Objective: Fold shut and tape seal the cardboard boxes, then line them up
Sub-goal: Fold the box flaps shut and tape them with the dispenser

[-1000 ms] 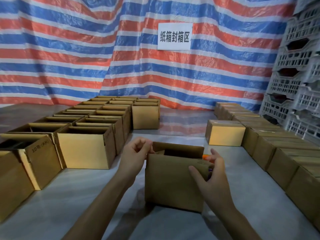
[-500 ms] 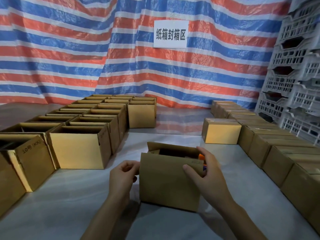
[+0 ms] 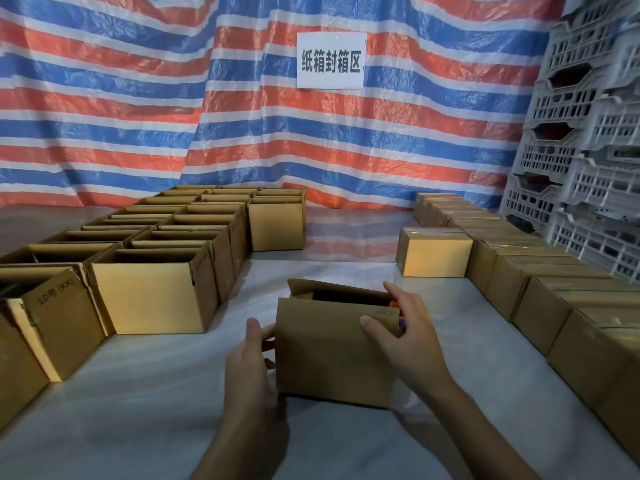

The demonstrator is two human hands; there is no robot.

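Now the right hand (image 3: pixel 408 336) pinches the open box (image 3: pixel 329 362) at its top right corner, while the left hand (image 3: pixel 247 358), fingers relaxed, touches its left side.

Sign (image 3: pixel 330 60): 纸箱封箱区; box flap (image 3: pixel 57 296): 10号 (KK)

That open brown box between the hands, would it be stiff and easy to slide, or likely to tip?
The box probably slides easily: the table looks smooth and glossy. Its base looks broad, so tipping seems unlikely. Its top flaps stand open, so the upper walls may flex under the right hand.
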